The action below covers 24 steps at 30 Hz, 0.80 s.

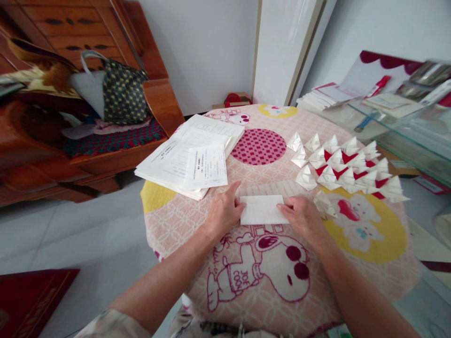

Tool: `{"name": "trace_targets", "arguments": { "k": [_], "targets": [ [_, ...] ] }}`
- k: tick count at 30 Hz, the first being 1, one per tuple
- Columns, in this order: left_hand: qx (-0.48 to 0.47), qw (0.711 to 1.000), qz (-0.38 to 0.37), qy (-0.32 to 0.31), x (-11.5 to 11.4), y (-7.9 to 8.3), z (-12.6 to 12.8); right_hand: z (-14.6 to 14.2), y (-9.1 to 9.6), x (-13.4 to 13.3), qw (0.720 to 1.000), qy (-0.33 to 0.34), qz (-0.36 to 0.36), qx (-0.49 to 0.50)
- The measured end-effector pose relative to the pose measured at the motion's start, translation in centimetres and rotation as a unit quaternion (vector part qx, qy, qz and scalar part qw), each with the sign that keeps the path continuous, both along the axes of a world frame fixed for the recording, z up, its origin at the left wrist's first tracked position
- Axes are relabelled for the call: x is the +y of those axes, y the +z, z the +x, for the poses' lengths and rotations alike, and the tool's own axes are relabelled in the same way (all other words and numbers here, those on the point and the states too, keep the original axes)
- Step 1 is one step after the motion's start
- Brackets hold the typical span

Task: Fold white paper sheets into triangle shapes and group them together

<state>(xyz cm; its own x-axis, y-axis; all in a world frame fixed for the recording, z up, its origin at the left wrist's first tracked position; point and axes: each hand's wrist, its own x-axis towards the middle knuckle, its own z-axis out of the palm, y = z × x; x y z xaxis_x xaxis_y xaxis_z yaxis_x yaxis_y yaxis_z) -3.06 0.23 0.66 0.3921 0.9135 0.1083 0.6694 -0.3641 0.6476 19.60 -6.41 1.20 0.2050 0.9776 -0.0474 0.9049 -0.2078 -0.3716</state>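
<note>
Your left hand [222, 211] and right hand [303, 217] rest on the blanket-covered table [176, 225], just past the cartoon dog print [271, 272] at 6 o'clock. Between them is a folded white paper [262, 210], flat on the cloth with its long side across.

Left fingers are loosely bent, tips touching the paper's 9 o'clock edge, thumb stuck out toward 12, nothing clasped. Right fingers [286, 207] are half stretched, tips on the 3 o'clock edge, laid on top, not pinching. The paper lies between the two sets of fingertips, not lifted.

A small folded piece [324, 203] sits just beside your right hand at 1 o'clock. Farther out, at 10 o'clock of the paper, a stack of printed sheets [183, 162] overhangs the table edge. At 2 o'clock are rows of folded white-and-red pieces [347, 166].

Far off at 10 o'clock is a wooden bench [155, 108] with a patterned bag [121, 91]. Far off at 2 o'clock is a glass table [416, 136] with papers on it.
</note>
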Motion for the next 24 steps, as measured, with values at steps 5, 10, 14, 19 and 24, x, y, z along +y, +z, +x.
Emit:
{"name": "trace_targets", "arguments": {
  "k": [5,10,14,19,24],
  "targets": [
    [-0.020,0.989,0.122,-0.077,0.4,-0.4,0.0,0.0,0.0,0.1,1.000,-0.004,0.014,0.008],
    [-0.053,0.967,0.085,-0.233,1.3,-1.0,0.0,-0.1,0.1,0.1,1.000,-0.006,0.023,0.019],
    [-0.019,0.964,0.067,-0.258,1.6,-0.4,-0.1,-0.2,0.2,0.1,0.999,-0.013,0.034,0.017],
    [0.042,0.951,0.040,-0.303,1.1,1.7,-0.2,-0.3,0.3,0.2,0.999,-0.027,0.023,0.023],
    [0.083,0.936,0.044,-0.339,0.7,2.3,-0.3,-0.5,0.7,0.4,0.999,-0.041,0.009,0.022]
  ]
}}
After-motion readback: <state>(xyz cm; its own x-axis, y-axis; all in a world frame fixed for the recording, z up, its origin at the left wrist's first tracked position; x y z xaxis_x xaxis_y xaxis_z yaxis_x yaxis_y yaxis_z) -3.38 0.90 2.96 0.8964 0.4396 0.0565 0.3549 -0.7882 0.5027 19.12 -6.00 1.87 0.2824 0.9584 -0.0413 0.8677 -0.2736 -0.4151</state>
